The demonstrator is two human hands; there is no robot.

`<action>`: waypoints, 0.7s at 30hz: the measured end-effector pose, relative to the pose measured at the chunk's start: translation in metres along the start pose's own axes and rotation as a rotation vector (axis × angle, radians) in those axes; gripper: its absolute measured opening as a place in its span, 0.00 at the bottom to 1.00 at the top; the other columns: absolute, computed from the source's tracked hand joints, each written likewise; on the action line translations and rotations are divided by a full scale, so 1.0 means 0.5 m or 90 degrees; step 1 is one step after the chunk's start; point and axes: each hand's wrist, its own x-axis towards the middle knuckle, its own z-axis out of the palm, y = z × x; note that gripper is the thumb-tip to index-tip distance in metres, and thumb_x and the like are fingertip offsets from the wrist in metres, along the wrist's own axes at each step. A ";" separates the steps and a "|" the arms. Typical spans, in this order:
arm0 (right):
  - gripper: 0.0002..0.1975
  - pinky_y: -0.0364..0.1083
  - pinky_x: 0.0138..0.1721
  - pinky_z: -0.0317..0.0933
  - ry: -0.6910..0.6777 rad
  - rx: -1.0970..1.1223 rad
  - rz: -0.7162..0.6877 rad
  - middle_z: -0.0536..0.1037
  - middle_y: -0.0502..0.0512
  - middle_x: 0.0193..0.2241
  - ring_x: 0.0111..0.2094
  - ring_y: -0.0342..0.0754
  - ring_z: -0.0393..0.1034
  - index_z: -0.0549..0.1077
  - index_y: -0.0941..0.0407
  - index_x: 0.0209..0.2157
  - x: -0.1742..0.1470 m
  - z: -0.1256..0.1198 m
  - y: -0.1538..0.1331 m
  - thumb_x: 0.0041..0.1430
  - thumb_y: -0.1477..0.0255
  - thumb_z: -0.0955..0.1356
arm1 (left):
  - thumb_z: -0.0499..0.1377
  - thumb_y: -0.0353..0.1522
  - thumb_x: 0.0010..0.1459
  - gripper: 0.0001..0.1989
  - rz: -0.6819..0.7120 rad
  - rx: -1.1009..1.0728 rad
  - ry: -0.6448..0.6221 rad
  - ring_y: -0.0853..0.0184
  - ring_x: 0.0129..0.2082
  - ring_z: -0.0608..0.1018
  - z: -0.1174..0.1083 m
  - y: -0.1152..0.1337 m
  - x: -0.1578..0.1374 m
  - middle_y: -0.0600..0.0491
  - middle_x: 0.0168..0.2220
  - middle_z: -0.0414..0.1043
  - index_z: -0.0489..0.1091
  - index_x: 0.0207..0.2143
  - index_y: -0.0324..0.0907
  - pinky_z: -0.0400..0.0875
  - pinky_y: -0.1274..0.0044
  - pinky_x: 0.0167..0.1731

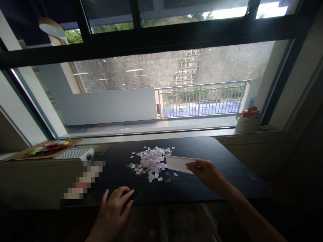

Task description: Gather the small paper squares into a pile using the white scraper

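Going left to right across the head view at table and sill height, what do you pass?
Cardboard tray of coloured bits → white device → left hand → pile of paper scraps → white card → right hand → white pot on the sill.

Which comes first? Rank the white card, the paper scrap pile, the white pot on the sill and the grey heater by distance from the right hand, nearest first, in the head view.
From the right hand:
1. White card, held in it.
2. Paper scrap pile, just left of the card.
3. White pot, on the sill, far right.
4. Grey heater, far left.
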 end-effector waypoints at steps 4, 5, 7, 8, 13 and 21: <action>0.14 0.41 0.25 0.59 -0.052 0.007 -0.014 0.79 0.51 0.23 0.25 0.46 0.70 0.77 0.59 0.27 -0.003 0.006 0.000 0.56 0.65 0.65 | 0.51 0.35 0.56 0.16 -0.003 0.001 0.005 0.59 0.45 0.75 0.005 -0.004 -0.003 0.50 0.44 0.75 0.73 0.44 0.52 0.57 0.53 0.52; 0.14 0.42 0.25 0.59 -0.066 0.010 -0.012 0.79 0.51 0.22 0.24 0.45 0.70 0.76 0.58 0.26 -0.008 0.000 0.003 0.56 0.64 0.65 | 0.51 0.35 0.56 0.16 -0.005 0.001 0.005 0.59 0.45 0.75 0.006 -0.004 -0.004 0.50 0.44 0.75 0.73 0.44 0.52 0.57 0.53 0.53; 0.14 0.42 0.26 0.61 -0.073 0.016 0.000 0.79 0.51 0.23 0.25 0.46 0.70 0.76 0.58 0.26 -0.021 -0.016 0.011 0.56 0.63 0.65 | 0.50 0.36 0.56 0.16 -0.005 0.001 0.010 0.59 0.45 0.75 0.009 -0.004 -0.005 0.51 0.44 0.75 0.73 0.44 0.52 0.57 0.53 0.53; 0.13 0.43 0.27 0.62 -0.067 0.019 0.009 0.80 0.52 0.25 0.26 0.47 0.71 0.77 0.57 0.27 -0.026 -0.024 0.014 0.55 0.63 0.65 | 0.50 0.36 0.56 0.16 -0.004 0.001 0.013 0.59 0.45 0.75 0.011 -0.004 -0.006 0.51 0.44 0.75 0.73 0.45 0.53 0.57 0.53 0.52; 0.14 0.46 0.30 0.64 -0.042 0.011 0.043 0.82 0.56 0.30 0.29 0.50 0.74 0.78 0.57 0.32 -0.036 -0.032 0.020 0.56 0.64 0.64 | 0.51 0.36 0.56 0.16 -0.001 0.004 0.023 0.59 0.45 0.75 0.018 -0.009 -0.007 0.51 0.44 0.75 0.73 0.44 0.53 0.56 0.53 0.53; 0.15 0.44 0.28 0.62 -0.030 -0.012 0.035 0.80 0.53 0.25 0.26 0.48 0.71 0.77 0.58 0.29 -0.049 -0.033 0.024 0.56 0.62 0.64 | 0.51 0.36 0.57 0.16 -0.005 0.014 0.013 0.58 0.46 0.75 0.013 -0.008 -0.008 0.52 0.45 0.74 0.72 0.45 0.54 0.57 0.53 0.53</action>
